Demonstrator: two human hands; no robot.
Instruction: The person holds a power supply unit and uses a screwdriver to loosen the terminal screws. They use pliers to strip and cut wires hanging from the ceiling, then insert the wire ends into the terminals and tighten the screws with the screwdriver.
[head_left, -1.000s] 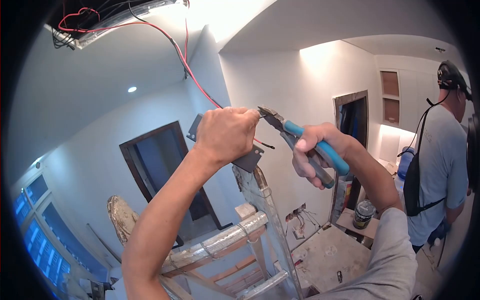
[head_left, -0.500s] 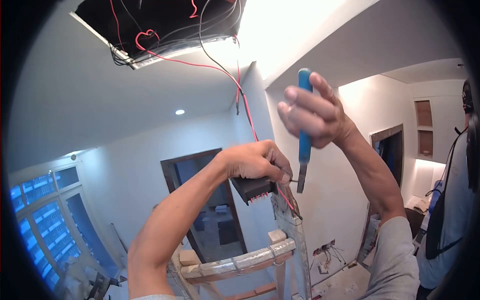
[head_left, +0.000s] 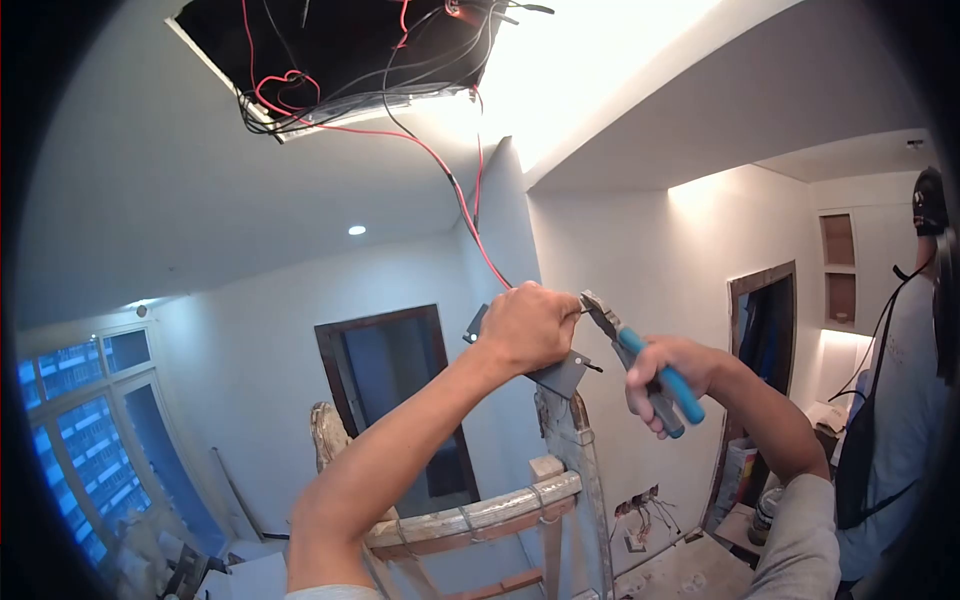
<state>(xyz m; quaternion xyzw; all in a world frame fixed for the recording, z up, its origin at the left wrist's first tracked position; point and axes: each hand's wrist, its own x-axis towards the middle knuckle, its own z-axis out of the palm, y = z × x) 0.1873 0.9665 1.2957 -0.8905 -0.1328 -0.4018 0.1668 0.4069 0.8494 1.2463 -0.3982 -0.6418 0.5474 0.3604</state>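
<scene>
My left hand (head_left: 528, 325) is closed around a flat dark box (head_left: 560, 376) with mounting holes at its ends, and around the wires running into it. A red wire (head_left: 470, 218) and a black one come down from the ceiling opening into this grip. My right hand (head_left: 668, 378) grips combination pliers (head_left: 627, 340) by their blue and grey handles. The plier jaws are up at my left fingertips, at a short dark wire end sticking out there. A second dark wire end (head_left: 594, 367) pokes out beside the box's right edge. My left hand hides most of the box.
A worn wooden ladder (head_left: 480, 518) stands below my hands, its upright close under the box. Overhead, loose wires hang from a ceiling opening (head_left: 277, 135). At the right edge stands another person (head_left: 890, 400). Bare wires stick out of a wall hole (head_left: 640, 512).
The pliers were upright with jaws down in a loosely spread right hand; now they tilt, jaws up at my left fingertips. The right hand has lowered and closed. The box has turned in my left hand.
</scene>
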